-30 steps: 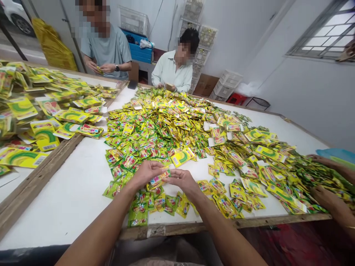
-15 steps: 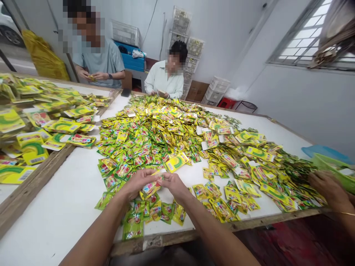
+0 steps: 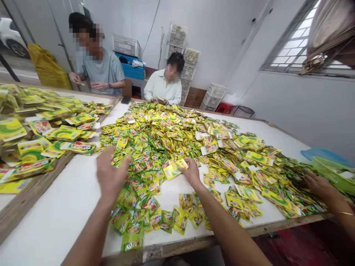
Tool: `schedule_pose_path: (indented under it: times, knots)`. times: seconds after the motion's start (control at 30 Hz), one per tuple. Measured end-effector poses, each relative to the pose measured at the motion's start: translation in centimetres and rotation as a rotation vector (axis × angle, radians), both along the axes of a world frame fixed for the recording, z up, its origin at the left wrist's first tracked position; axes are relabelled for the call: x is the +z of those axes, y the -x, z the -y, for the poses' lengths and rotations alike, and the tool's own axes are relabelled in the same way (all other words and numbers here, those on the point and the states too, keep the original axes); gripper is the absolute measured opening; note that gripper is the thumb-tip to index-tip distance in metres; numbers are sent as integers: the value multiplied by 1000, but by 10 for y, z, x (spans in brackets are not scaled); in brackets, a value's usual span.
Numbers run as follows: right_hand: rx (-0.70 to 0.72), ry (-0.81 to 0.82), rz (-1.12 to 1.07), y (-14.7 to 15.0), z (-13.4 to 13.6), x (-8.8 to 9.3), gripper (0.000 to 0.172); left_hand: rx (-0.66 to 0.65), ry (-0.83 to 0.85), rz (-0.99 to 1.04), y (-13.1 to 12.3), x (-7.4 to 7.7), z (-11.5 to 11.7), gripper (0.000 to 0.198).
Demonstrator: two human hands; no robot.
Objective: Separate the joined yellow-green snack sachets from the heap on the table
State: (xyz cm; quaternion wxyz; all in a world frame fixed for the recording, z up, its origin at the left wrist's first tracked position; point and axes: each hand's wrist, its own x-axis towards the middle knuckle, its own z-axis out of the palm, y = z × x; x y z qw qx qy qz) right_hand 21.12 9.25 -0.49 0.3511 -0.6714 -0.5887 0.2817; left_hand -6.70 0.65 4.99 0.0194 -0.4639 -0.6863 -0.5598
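Observation:
My left hand point(image 3: 111, 171) is raised over the left edge of the sachet pile, blurred, with its fingers apart and nothing in them. My right hand point(image 3: 191, 173) pinches the right end of a yellow box point(image 3: 174, 169) near the middle of the table. Green and yellow sachets point(image 3: 144, 147) lie heaped in front of both hands. More loose sachets point(image 3: 166, 220) are spread near the front edge, between my forearms.
Yellow boxes point(image 3: 63, 133) fill the left table behind a wooden rail point(image 3: 36, 188). Two people point(image 3: 102, 70) point(image 3: 165, 84) sit across. Another person's hand point(image 3: 318, 184) reaches in at the right, beside a green basket point(image 3: 332, 173). A phone point(image 3: 125, 99) lies at the back.
My hands have parted. The left moved left and opened; the right moved up and right and took hold of a yellow box. The box held before has left my hands; another lies on the left pile.

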Motion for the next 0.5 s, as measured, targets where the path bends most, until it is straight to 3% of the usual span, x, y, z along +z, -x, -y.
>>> schedule_pose_path:
  times: [0.07, 0.13, 0.23, 0.33, 0.43, 0.5]
  knots:
    - [9, 13, -176, 7, 10, 3, 50, -293, 98, -220, -42, -11, -1, 49]
    - [35, 64, -361, 19, 24, 10, 47, -543, 203, -396, -73, -24, -1, 61]
    - [158, 193, -537, 39, 39, 24, 43, -725, 300, -500, -91, -40, -1, 60]
    - [228, 143, -495, 47, 33, 32, 37, -696, 336, -367, -82, -46, -3, 41]
    - [210, -64, -168, 42, 7, 30, 30, -569, 421, -71, -66, -43, -7, 37]
    - [268, -99, 75, 35, -11, 22, 36, -530, 472, 119, -57, -40, -11, 40]
